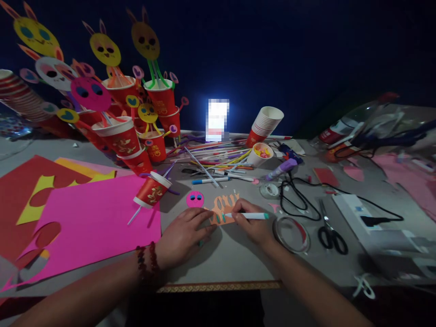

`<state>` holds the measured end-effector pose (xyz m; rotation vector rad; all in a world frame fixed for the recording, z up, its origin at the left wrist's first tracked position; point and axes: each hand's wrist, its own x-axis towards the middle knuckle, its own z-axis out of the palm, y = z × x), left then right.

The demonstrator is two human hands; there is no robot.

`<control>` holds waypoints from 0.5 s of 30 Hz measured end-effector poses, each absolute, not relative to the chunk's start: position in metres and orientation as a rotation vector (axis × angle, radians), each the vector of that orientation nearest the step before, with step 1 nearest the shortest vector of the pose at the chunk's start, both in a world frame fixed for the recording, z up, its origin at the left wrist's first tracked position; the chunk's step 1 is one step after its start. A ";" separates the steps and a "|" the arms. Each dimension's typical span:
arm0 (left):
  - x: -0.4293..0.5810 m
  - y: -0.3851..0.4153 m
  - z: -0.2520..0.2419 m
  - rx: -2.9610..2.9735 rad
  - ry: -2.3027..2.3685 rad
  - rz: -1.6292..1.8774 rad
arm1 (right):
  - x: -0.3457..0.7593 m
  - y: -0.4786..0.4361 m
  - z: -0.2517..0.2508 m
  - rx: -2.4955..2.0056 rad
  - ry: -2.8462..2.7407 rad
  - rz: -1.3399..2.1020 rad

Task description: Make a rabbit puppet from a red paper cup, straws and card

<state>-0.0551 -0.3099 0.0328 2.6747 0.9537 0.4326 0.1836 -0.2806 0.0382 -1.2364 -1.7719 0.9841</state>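
My right hand (pixel 250 222) is closed around a white marker pen (pixel 254 215) with a green end. Its tip meets a piece of orange paper (pixel 227 218) that has several cut-out gaps along its far edge and green marks on it. My left hand (pixel 187 229) lies flat with its fingers stretched out, the fingertips resting at the paper's left edge. Just beyond those fingers is a pink paper disc face (pixel 195 199) with blue eyes. A blue-ended marker (pixel 211 180) lies farther back.
At left, pink card (pixel 102 222) lies under a tipped red paper cup (pixel 152 190). Red cups (pixel 117 136) with paper rabbit faces crowd behind. Several pens and sticks (pixel 218 156) fill the back middle. Tape (pixel 292 234), scissors (pixel 329 231), a cable (pixel 299 213) and a power strip (pixel 361 218) lie right.
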 end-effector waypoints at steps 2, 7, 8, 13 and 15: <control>-0.055 -0.310 0.032 2.675 0.954 0.439 | 0.183 -0.281 0.039 -1.233 -1.803 0.995; -0.055 -0.310 0.031 2.673 0.955 0.448 | 0.182 -0.281 0.041 -1.243 -1.849 0.992; -0.055 -0.310 0.031 2.674 0.953 0.446 | 0.182 -0.281 0.041 -1.245 -1.853 0.989; -0.055 -0.310 0.031 2.681 0.956 0.459 | 0.182 -0.281 0.040 -1.235 -1.862 0.995; -0.055 -0.310 0.031 2.681 0.957 0.470 | 0.183 -0.281 0.040 -1.232 -1.863 0.995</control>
